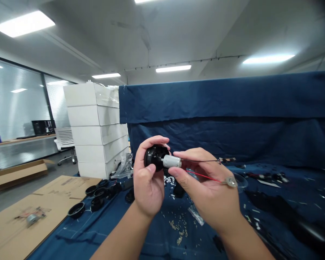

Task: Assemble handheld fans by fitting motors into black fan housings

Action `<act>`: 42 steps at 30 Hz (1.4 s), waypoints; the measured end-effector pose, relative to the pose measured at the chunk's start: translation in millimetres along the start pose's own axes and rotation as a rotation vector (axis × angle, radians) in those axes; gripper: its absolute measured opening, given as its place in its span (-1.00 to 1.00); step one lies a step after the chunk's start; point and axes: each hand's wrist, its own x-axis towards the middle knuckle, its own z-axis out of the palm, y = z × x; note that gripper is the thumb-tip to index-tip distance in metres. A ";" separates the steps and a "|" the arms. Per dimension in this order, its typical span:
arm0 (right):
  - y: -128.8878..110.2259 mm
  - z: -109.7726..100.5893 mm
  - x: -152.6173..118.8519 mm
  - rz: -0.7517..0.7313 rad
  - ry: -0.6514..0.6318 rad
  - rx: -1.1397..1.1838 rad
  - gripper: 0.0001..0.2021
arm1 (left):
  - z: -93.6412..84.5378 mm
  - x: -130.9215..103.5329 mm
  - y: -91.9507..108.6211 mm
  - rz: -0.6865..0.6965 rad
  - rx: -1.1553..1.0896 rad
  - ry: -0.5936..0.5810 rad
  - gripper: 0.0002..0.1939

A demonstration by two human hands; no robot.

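Note:
My left hand (148, 180) is closed around a round black plastic housing (153, 158), its open side turned to the right. Between the thumb and fingers of my right hand (208, 187) is a small silver electric motor (171, 161). The motor's shaft end points left and meets the housing; whether it is seated inside cannot be made out. A black wire (200, 160) and a red wire (206, 176) run from the motor's back end to the right. At the red wire's end hangs a small round metal piece (231, 181).
Black round parts (76, 210) lie at the left on the blue cloth (119, 234). Cardboard (56, 195) with another motor (32, 219) is further left. White boxes (88, 135) are stacked behind. Small scraps (179, 231) and a dark tubular part (306, 227) lie on the cloth.

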 end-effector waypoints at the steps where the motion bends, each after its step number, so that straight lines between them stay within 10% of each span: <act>1: -0.2 -1.4 0.4 -0.005 -0.001 -0.010 -0.79 | 0.5 -0.4 0.8 -0.013 0.004 0.007 -0.61; 25: -4.1 5.9 -4.1 -0.018 0.021 -0.184 -0.79 | 5.0 0.0 -7.1 -0.241 -0.122 -0.033 -0.64; 35: 31.1 7.1 -9.6 -0.504 0.072 -0.375 -0.68 | -3.5 11.6 7.2 -0.734 -0.167 0.009 -0.50; 42: 52.0 3.1 -3.8 -0.405 0.025 -0.241 -0.67 | -10.0 14.4 19.0 -0.377 0.039 0.002 -0.57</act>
